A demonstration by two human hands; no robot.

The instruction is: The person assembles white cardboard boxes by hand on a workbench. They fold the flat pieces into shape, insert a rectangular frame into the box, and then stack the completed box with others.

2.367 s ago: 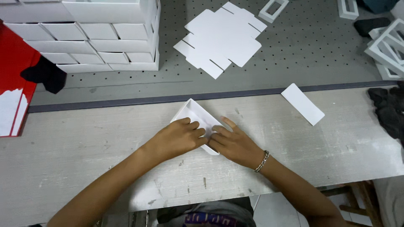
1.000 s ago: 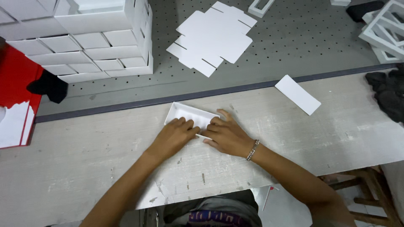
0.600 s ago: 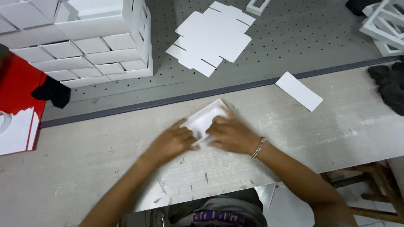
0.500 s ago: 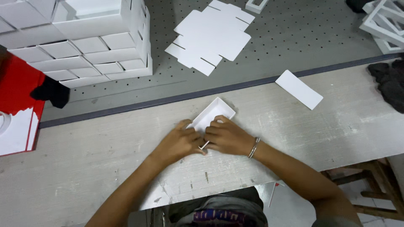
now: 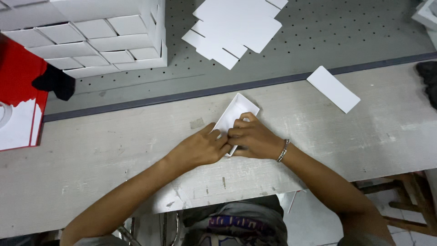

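A small white cardboard tray, partly folded, lies on the pale worktable just in front of me. My left hand grips its near left side. My right hand, with a bracelet at the wrist, presses on its near end. Both hands cover the near half of the piece; only the far end shows.
A loose white card strip lies to the right. Flat die-cut white blanks rest on the grey perforated surface beyond. Stacked white boxes stand at the far left, a red and white box at the left edge.
The white piece has gone from lying flat and wide to a narrower folded tray turned with its long side pointing away. My hands have closed in on its near end.
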